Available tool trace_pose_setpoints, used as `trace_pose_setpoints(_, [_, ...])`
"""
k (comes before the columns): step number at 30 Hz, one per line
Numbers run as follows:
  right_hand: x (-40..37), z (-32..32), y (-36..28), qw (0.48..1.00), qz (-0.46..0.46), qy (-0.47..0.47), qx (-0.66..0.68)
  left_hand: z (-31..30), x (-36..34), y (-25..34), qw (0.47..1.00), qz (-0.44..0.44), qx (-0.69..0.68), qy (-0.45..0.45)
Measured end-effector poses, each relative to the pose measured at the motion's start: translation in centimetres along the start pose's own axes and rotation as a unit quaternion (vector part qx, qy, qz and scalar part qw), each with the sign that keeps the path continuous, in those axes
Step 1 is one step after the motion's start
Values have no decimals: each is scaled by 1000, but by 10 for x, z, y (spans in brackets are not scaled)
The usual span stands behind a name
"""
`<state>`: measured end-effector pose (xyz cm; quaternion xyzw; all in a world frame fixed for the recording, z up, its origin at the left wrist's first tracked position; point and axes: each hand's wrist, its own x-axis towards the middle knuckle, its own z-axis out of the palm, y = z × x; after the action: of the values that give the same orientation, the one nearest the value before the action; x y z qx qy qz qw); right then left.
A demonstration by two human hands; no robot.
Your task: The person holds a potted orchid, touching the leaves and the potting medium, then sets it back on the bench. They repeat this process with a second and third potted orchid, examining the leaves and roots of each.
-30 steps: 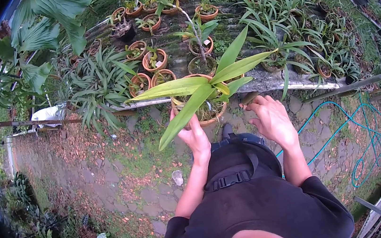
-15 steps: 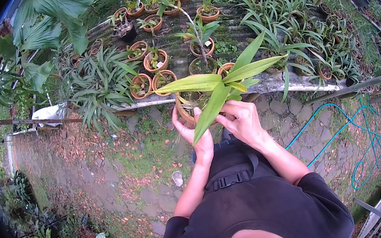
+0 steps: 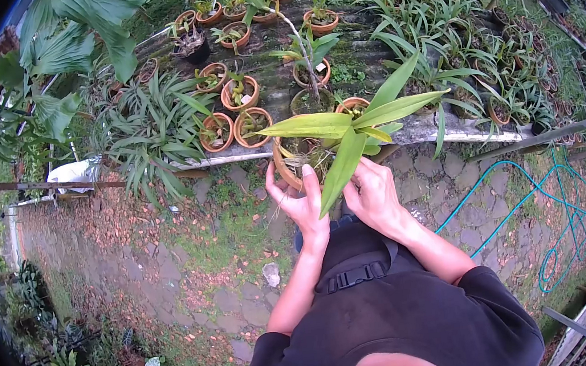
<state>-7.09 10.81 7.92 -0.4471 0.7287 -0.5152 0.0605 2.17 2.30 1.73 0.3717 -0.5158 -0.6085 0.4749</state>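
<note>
A terracotta pot [image 3: 285, 169] is raised in front of me at the near edge of the plant bench. My left hand [image 3: 303, 207] grips its near left side, thumb over the rim. The potted plant [image 3: 350, 136] spreads long yellow-green leaves over the pot and to its right. My right hand [image 3: 373, 195] is closed at the pot's right side, beneath the leaves. One leaf hangs down between my hands and hides part of the pot, and what the right fingertips hold cannot be made out. Thin roots show inside the pot.
Behind the pot, a bench [image 3: 267, 151] bears several small potted plants. Leafy clumps [image 3: 153, 119] stand at the left and more plants [image 3: 429, 42] at the right. A teal hose [image 3: 511, 229] lies looped on the paving at the right. A white sack [image 3: 75, 177] is at the far left.
The plant and its leaves have shifted slightly to the right. My left hand has moved a little right with the pot, and the right hand's fingers have shifted under the leaves.
</note>
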Motion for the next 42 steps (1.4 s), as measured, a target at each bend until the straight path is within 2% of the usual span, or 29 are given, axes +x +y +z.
trace_pose_setpoints(3, [-3,-17,-5,998,65,-21,-5,1,3,0,1000,6,-8,7])
trace_pose_setpoints(6, [2,-46,-16,973,44,-185,-130,1,3,2,1000,10,-9,12])
trace_pose_setpoints(7, [4,-47,-20,972,46,-196,-117,1,2,2,1000,6,-12,11])
trace_pose_setpoints(10, [6,-22,-14,994,-25,-85,-64,3,1,-1,1000,-5,-17,4])
trace_pose_setpoints(15, [12,11,0,995,-66,-9,-73,5,-3,0,999,-18,-29,-12])
trace_pose_setpoints(19, [10,10,-3,991,-48,-42,-118,-1,-4,-8,1000,-25,-3,-12])
trace_pose_setpoints(27, [12,20,4,991,-67,6,-118,4,-4,0,999,-33,7,-2])
trace_pose_setpoints(30, [10,15,8,989,-53,-39,-131,2,-2,-4,1000,-25,2,-5])
trace_pose_setpoints(33, [9,1,5,996,-49,-41,59,3,-1,7,999,-40,2,3])
trace_pose_setpoints(36, [1,-25,1,986,53,-128,90,3,3,3,998,-34,-43,11])
trace_pose_setpoints(37, [0,-32,3,986,56,-134,76,1,5,-2,999,-24,-37,11])
trace_pose_setpoints(40, [-3,-60,11,983,64,-153,-82,-9,10,-16,999,-3,-49,14])
trace_pose_setpoints(42, [-9,-76,28,949,98,-203,-221,-12,13,-23,995,-1,-97,24])
